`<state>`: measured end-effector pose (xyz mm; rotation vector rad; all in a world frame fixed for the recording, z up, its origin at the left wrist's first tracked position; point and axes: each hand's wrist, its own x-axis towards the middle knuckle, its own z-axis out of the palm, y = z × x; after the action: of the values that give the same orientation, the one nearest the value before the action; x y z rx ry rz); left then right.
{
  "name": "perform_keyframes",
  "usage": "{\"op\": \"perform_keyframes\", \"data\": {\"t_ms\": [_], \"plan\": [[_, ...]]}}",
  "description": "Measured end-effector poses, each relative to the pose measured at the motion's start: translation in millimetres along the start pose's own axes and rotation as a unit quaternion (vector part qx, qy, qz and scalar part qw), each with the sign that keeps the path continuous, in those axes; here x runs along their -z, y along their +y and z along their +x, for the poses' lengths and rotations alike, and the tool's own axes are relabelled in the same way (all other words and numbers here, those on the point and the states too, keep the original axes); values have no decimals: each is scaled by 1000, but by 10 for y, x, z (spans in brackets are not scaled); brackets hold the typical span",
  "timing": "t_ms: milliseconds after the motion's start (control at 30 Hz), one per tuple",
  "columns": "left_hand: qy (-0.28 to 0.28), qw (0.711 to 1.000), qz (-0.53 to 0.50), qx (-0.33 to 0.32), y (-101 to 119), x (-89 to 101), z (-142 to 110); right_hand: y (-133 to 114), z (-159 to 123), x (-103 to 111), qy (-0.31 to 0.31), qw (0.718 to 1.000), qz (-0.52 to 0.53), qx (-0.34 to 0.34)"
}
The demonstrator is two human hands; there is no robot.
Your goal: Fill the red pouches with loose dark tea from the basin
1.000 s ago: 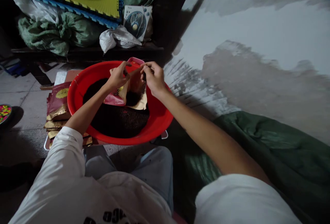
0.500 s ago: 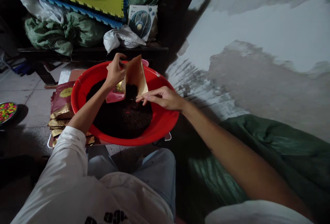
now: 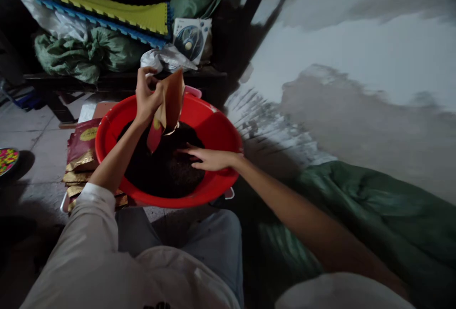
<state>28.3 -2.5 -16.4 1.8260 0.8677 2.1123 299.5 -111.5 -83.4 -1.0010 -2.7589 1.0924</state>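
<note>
My left hand [image 3: 147,95] grips the upper edge of a paper-lined pouch [image 3: 173,98], brown with a dark red and gold printed side, and holds it tilted above a red basin [image 3: 223,131]. Dark, loose, soil-like material [image 3: 167,171] covers the basin's bottom. Over the right part of that material reaches my right hand [image 3: 210,158], fingers stretched out and apart, the tips at its surface. Nothing shows in the right hand. What lies inside the pouch is hidden from this angle.
Stacked filled pouches [image 3: 83,150] lie left of the basin. A bowl of colourful pieces [image 3: 7,161] stands on the floor at far left. Behind are a dark bench [image 3: 117,80], green sacks [image 3: 71,57] and a box fan [image 3: 192,38]. A large green sack [image 3: 374,204] lies right.
My right hand has left the pouch's lower edge and lowered to the dark material with fingers spread. The pouch, still in my left hand, has tipped and shifted left.
</note>
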Motion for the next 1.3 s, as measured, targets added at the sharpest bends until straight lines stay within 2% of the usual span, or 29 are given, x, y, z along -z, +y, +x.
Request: {"op": "perform_keyframes", "data": {"t_ms": [67,133,233,333,400,467,533,633,667,700,767,867,900,967,1067,1167,1300], "plan": [[-13,1000,-24,3,18,9,34,25,91,-11,56,997,-40,-32],[-59,997,-40,18,46,7,28,11,172,87,154,986,-55,-36],[-204,973,-62,84,153,7,-46,-86,246,392,291,954,-72,-12],[-310,935,-101,141,320,41,-141,-226,255,742,367,923,-109,-19],[-355,911,-126,169,402,76,-179,-276,249,937,369,920,-131,-28],[-396,886,-139,195,412,107,-186,-263,255,1079,343,926,-155,-26],[-425,869,-136,212,345,129,-168,-196,277,1162,311,932,-184,-11],[-463,859,-88,202,168,153,-126,-57,320,1173,285,935,-208,23],[-464,860,-67,204,112,165,-113,-14,332,1154,297,932,-204,33],[-442,870,-43,213,69,181,-100,25,343,1127,315,927,-198,38],[-374,893,-32,248,34,221,-75,76,361,1061,395,901,-179,26],[-355,879,-86,305,97,286,-38,76,386,960,492,849,-190,-14],[-367,876,-90,299,126,303,-28,59,395,931,512,836,-197,-21],[-380,891,-50,244,154,331,-10,19,412,891,531,822,-203,-27],[-364,916,74,153,93,360,16,-3,408,885,517,835,-185,-35],[-347,917,138,138,-4,396,51,73,341,943,487,857,-166,-36],[-362,912,149,127,-16,459,102,304,189,1071,476,865,-153,-36]]}}
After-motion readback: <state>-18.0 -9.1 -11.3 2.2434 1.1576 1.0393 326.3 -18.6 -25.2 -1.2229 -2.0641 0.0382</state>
